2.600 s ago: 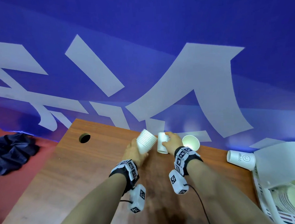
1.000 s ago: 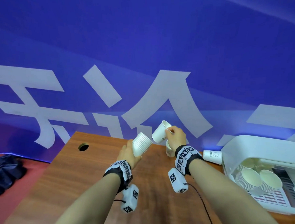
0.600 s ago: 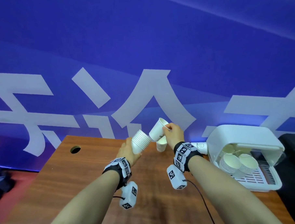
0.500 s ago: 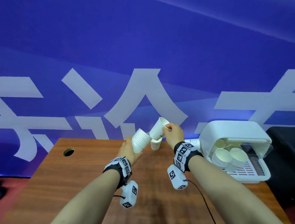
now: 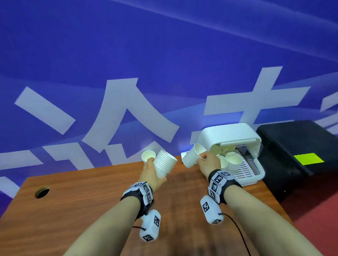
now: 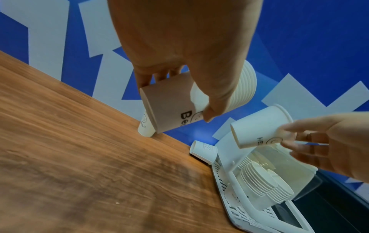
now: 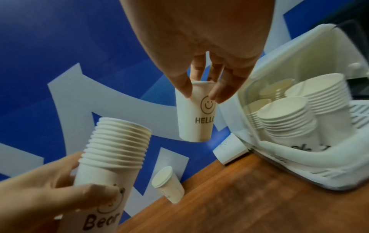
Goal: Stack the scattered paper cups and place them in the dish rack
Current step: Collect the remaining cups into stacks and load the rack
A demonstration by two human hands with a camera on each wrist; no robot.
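Observation:
My left hand [image 5: 153, 172] grips a tilted stack of several white paper cups [image 5: 164, 164], its bottom cup printed "Bear" [image 7: 101, 219]. My right hand [image 5: 205, 159] pinches a single "HELLO" cup [image 5: 194, 156] by its rim, held in the air to the right of the stack and apart from it. One loose cup [image 7: 168, 184] stands upright at the table's far edge. Another loose cup [image 6: 202, 150] lies on its side against the white dish rack [image 5: 249, 177]. Inside the rack stand several stacks of cups [image 7: 287, 116].
The wooden table [image 5: 80, 205] has a round cable hole [image 5: 42, 192] at its left. A blue wall with white lettering [image 5: 125, 118] runs right behind the far edge. A black box [image 5: 305, 156] with a yellow label stands right of the rack.
My right hand has carried the single cup to the right, away from the stack's mouth and towards the rack. The head view has swung right, so the whole rack now shows.

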